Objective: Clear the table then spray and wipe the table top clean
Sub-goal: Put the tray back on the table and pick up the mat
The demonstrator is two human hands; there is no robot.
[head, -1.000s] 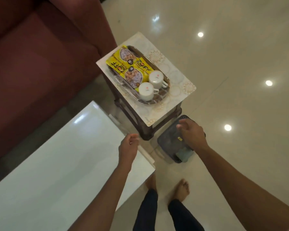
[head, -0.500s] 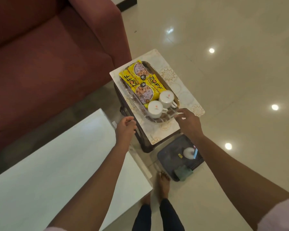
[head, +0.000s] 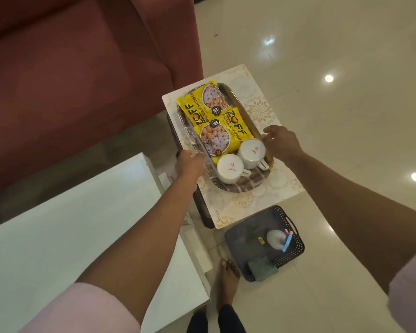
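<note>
On the small bench [head: 262,109], both hands reach the tray [head: 238,186]. Left hand [head: 189,162] grip pinches its rim. Right hand [head: 280,140] grip is spread beside two cups [head: 240,159].

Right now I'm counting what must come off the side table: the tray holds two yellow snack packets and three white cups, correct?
Not quite. The head view shows two white cups, not three, on the tray, along with the two yellow snack packets.

Glossy cream tiled floor [head: 334,145] with ceiling-light reflections [head: 329,78], maroon sofa [head: 70,80] upper left, white glossy low table [head: 58,236] lower left, dark perforated basket [head: 296,251] on floor at right.
</note>
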